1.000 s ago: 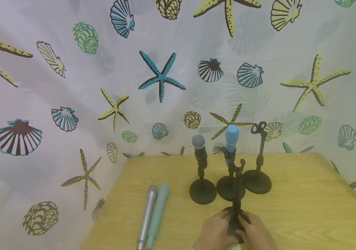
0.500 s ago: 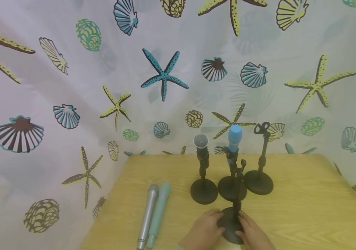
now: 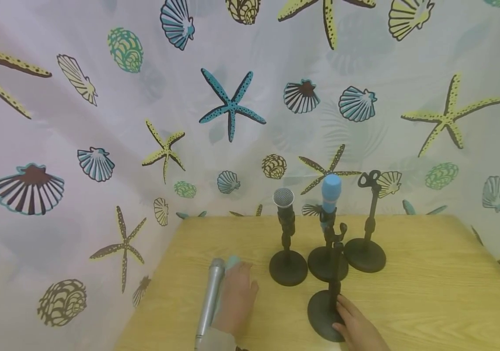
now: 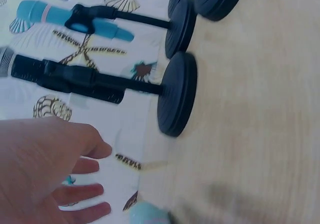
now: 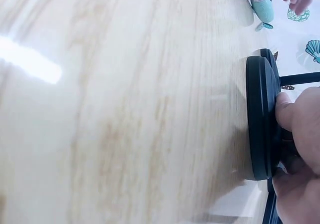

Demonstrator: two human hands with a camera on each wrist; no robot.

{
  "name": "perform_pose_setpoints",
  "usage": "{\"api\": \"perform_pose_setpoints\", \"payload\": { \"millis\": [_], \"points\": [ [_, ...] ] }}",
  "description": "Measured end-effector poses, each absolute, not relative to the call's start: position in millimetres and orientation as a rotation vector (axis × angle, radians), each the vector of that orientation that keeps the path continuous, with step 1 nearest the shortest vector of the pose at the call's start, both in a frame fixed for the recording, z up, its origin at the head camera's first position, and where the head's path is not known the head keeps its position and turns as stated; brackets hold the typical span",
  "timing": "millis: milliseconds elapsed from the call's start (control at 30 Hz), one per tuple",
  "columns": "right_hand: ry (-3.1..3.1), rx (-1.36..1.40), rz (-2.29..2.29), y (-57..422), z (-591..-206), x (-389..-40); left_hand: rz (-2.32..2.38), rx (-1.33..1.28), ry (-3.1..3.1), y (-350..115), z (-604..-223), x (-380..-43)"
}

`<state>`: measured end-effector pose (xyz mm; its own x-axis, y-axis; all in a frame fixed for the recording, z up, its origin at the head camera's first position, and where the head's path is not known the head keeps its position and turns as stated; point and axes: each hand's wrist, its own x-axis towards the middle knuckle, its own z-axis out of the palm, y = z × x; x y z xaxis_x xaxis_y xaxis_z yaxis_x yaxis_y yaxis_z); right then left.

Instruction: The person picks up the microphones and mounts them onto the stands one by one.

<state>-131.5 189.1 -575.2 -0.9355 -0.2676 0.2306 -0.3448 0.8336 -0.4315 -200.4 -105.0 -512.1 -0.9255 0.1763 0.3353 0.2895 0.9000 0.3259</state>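
We see the left hand [image 3: 238,295] open, fingers extended, over the mint-green microphone [image 3: 233,261], which lies beside the silver microphone [image 3: 210,296]. The right hand [image 3: 358,327] touches the front microphone stand's round base [image 3: 322,317]; whether it grips, we cannot tell. Clips behind hold the black microphone [image 3: 283,199] and blue microphone [image 3: 331,194].

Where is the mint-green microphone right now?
In the head view, the mint-green microphone lies toward the left side of the table, immediately right of the silver microphone, with the left hand blocking most of it.
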Motion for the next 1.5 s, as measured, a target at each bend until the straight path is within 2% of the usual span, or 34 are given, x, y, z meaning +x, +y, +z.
{"api": "perform_pose_setpoints", "payload": {
  "millis": [333, 467, 767, 1067, 1300, 1500],
  "points": [
    [-2.827, 0.492, 0.732, 190.1, -579.6, -132.1, -0.278, -0.211, -2.847, -137.4, -520.0, -202.9],
    [-2.780, 0.503, 0.721, 189.5, -579.6, -131.5, -0.432, -0.120, -2.843, -134.5, -525.0, -201.8],
    [-2.832, 0.495, 0.761, 189.2, -574.9, -131.6, -0.547, -0.117, -2.952, -127.2, -528.5, -199.8],
    [-2.758, 0.547, 0.738, 188.1, -578.8, -130.7, -1.048, -0.021, -3.122, -122.0, -528.5, -198.0],
    [-2.828, 0.489, 0.779, 188.3, -577.2, -130.7, -1.360, -0.151, -3.063, -107.4, -521.9, -199.4],
    [-2.830, 0.451, 0.782, 188.3, -576.6, -130.4, -1.354, -0.460, -2.972, -88.9, -511.6, -202.3]
  ]
}}
